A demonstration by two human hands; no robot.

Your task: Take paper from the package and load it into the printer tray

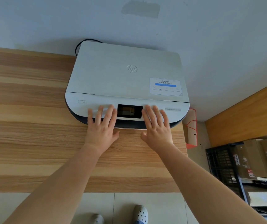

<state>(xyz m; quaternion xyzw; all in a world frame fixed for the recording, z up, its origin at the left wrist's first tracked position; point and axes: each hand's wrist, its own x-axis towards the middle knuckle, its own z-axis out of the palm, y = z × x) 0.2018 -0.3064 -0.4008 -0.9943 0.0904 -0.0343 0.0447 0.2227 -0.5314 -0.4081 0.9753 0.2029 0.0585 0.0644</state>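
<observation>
A white printer [126, 73] with a dark base stands on the wooden table [26, 126], against the wall. Its lid is shut and a small dark screen [130, 111] sits in the middle of the front panel. My left hand [101, 126] lies flat with fingers spread on the front panel, left of the screen. My right hand [157, 126] lies the same way to the right of the screen. Neither hand holds anything. No paper package is in view, and the paper tray is hidden under the front edge.
A black cable [79, 46] loops behind the printer. Right of the table, a red-and-white bag [191, 128] stands on the floor by the wall. A black crate [223, 165] and cardboard boxes [258, 157] fill the lower right. My shoes [140, 215] show on the tiled floor.
</observation>
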